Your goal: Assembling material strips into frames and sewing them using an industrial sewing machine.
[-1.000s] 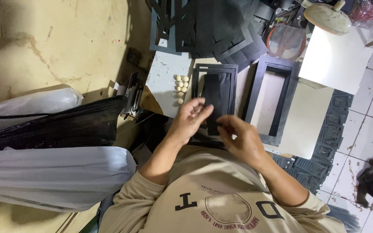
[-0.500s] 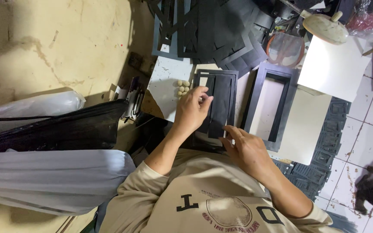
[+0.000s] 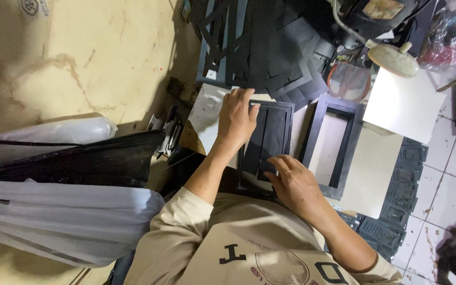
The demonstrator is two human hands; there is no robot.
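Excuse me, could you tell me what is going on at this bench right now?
A person in a cream shirt is working on a black frame lying flat on a white board. The left hand presses flat on the frame's far left corner, and the right hand rests on its near edge. A second, empty black frame lies just to the right, and a heap of black cut pieces sits beyond.
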